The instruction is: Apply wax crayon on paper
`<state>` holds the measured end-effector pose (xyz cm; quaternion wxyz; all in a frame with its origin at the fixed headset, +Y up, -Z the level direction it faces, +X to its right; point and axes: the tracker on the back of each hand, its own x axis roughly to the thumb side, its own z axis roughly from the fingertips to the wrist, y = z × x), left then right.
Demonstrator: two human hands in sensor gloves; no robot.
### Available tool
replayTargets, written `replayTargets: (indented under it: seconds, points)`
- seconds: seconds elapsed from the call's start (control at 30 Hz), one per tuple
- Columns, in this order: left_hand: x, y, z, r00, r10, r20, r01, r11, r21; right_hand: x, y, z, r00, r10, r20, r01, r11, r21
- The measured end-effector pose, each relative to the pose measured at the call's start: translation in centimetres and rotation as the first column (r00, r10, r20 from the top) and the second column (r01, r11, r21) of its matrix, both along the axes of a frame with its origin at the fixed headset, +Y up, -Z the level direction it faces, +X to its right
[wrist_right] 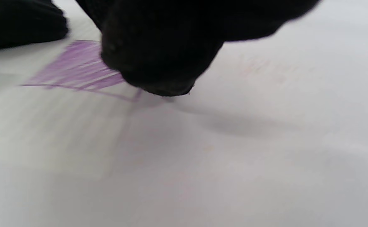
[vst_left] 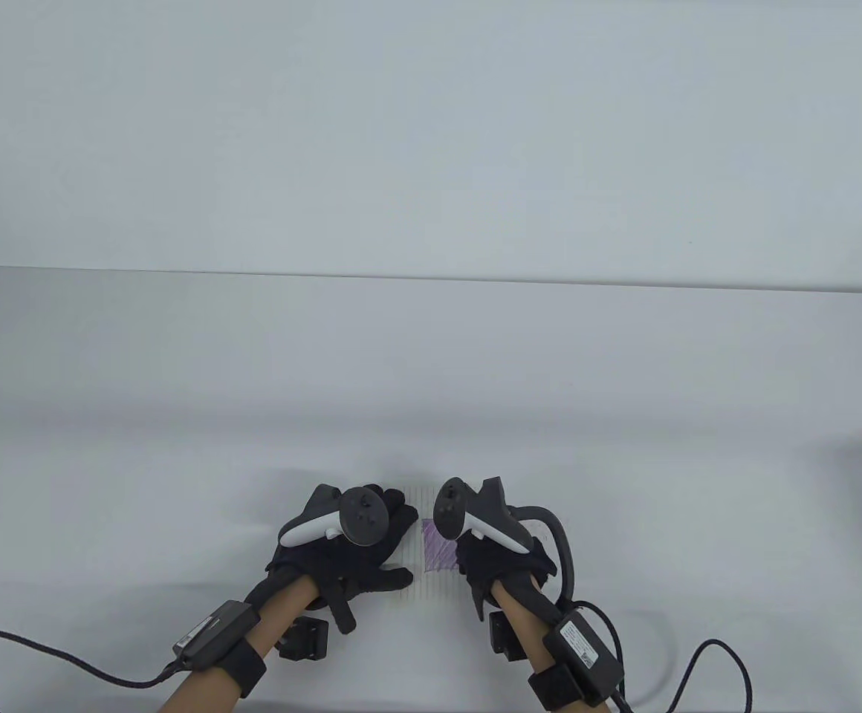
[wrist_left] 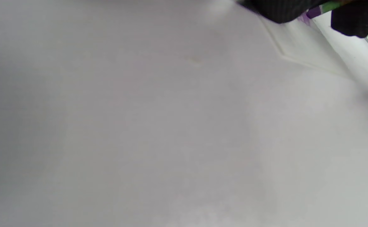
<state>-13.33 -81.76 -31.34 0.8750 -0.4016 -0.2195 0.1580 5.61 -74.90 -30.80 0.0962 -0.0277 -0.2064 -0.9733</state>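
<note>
A sheet of lined white paper lies on the table near its front edge, between my hands. A patch of purple crayon strokes covers part of it and shows large in the right wrist view. My left hand rests flat on the paper's left part, fingers spread. My right hand is curled beside the patch, fingers bunched and touching the paper at the patch's edge. In the left wrist view a purple crayon with a green wrapper pokes from the black glove. It is hidden in the other views.
The white table stretches far behind and to both sides of the hands. Black cables run from both wrists along the front edge. A corner of the paper shows in the left wrist view.
</note>
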Motion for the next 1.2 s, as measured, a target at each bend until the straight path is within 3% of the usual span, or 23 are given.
replayTargets:
  seconds: [0.07, 0.17, 0.2, 0.3, 0.4, 0.5, 0.53, 0.7, 0.73, 0.83, 1.0, 1.07, 1.17, 1.2]
  points:
    - [0.01, 0.0, 0.01, 1.0, 0.0, 0.0, 0.0, 1.0, 0.001, -0.22, 0.06, 0.19, 0.999, 0.005, -0.053, -0.004, 1.0, 0.013]
    - [0.01, -0.01, 0.0, 1.0, 0.0, 0.0, 0.0, 1.0, 0.0, -0.35, -0.14, 0.63, 0.979, -0.196, -0.062, 0.181, 0.966, -0.187]
    - [0.01, -0.01, 0.0, 1.0, 0.0, 0.0, 0.0, 1.0, 0.0, -0.36, -0.21, 0.69, 0.986, -0.167, -0.024, 0.159, 0.969, -0.191]
    - [0.02, 0.0, 0.01, 1.0, -0.001, 0.0, 0.001, 1.0, 0.001, -0.25, -0.03, 0.21, 0.999, -0.037, -0.023, 0.036, 0.998, -0.053]
    - [0.01, 0.0, 0.0, 1.0, -0.001, 0.0, 0.001, 1.0, 0.002, -0.51, 0.01, 0.34, 0.998, -0.013, -0.058, 0.012, 1.0, -0.014]
    - [0.02, -0.01, 0.0, 1.0, -0.001, 0.0, 0.001, 1.0, 0.001, -0.48, -0.16, 0.61, 0.986, -0.156, -0.062, 0.143, 0.973, -0.18]
    - [0.02, -0.01, 0.0, 1.0, -0.001, 0.0, 0.001, 1.0, 0.001, -0.37, -0.2, 0.65, 0.988, -0.156, -0.016, 0.151, 0.973, -0.177]
    - [0.02, -0.02, -0.01, 1.0, -0.001, 0.0, 0.001, 1.0, 0.001, -0.27, -0.01, 0.15, 0.999, 0.031, -0.034, -0.031, 0.999, -0.007]
    - [0.01, -0.01, 0.0, 1.0, -0.001, 0.0, 0.001, 1.0, 0.002, -0.4, 0.05, 0.29, 0.998, 0.005, -0.058, -0.006, 1.0, -0.02]
    - [0.01, -0.01, 0.0, 1.0, -0.001, 0.0, 0.001, 1.0, 0.001, -0.56, -0.27, 0.61, 0.982, -0.183, -0.051, 0.168, 0.964, -0.207]
    - [0.01, -0.01, 0.0, 1.0, -0.001, 0.0, 0.001, 1.0, 0.001, -0.28, 0.0, 0.06, 0.999, 0.038, -0.024, -0.039, 0.999, -0.026]
    - [-0.01, 0.0, 0.0, 1.0, -0.001, 0.0, 0.001, 1.0, 0.002, -0.48, -0.01, 0.31, 0.998, 0.0, -0.064, 0.0, 1.0, -0.012]
    - [-0.01, 0.0, 0.0, 1.0, 0.0, -0.001, 0.0, 1.0, 0.001, -0.45, -0.19, 0.47, 0.99, -0.133, -0.041, 0.123, 0.976, -0.177]
    - [0.0, 0.0, 0.0, 1.0, 0.0, 0.0, 0.0, 1.0, 0.001, -0.36, -0.14, 0.48, 0.994, -0.109, -0.017, 0.105, 0.983, -0.152]
